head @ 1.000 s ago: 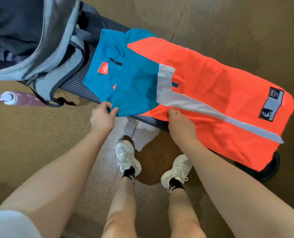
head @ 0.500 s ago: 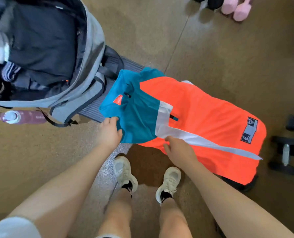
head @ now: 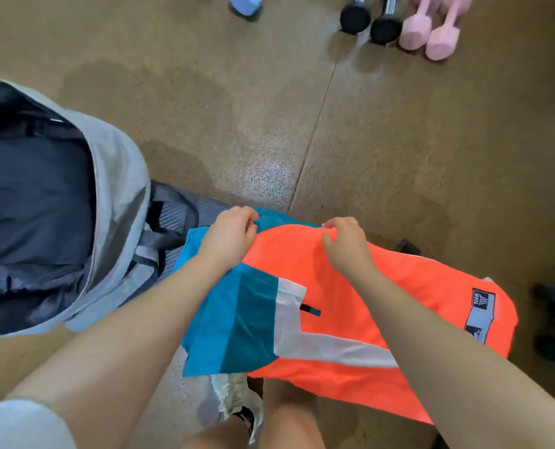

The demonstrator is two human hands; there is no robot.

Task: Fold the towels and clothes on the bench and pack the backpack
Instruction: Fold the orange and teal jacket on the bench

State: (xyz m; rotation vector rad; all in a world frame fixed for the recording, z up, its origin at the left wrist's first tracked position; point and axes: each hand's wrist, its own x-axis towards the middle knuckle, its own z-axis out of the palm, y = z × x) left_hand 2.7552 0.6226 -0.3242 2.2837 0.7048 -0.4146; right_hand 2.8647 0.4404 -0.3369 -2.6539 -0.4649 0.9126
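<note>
Here, seen from the head camera, a person leans over a narrow desk (head: 185, 205) with an orange, teal and white garment (head: 350, 286) spread along it, its near side hanging off the front edge above a white shoe (head: 237, 401). The left hand (head: 229, 241) has its fingers curled round the far edge where the teal panel begins; the right hand (head: 346, 243) pinches the same far edge on the orange part, a little further along. Both arms cross the cloth to get there, which suggests the far edge is about to be drawn towards the body to halve the garment lengthwise. Gripping at two points apart should keep that edge straight as it travels.

The grey backpack (head: 117, 196) stands at the left end of the desk, just beside the garment, its mouth wide open and dark fabric already inside, apparently placed so that each folded piece can go straight in. On the brown floor (head: 205, 108) beyond lie two pink dumbbells (head: 430, 30) and black ones (head: 370, 21), well apart from the work.
</note>
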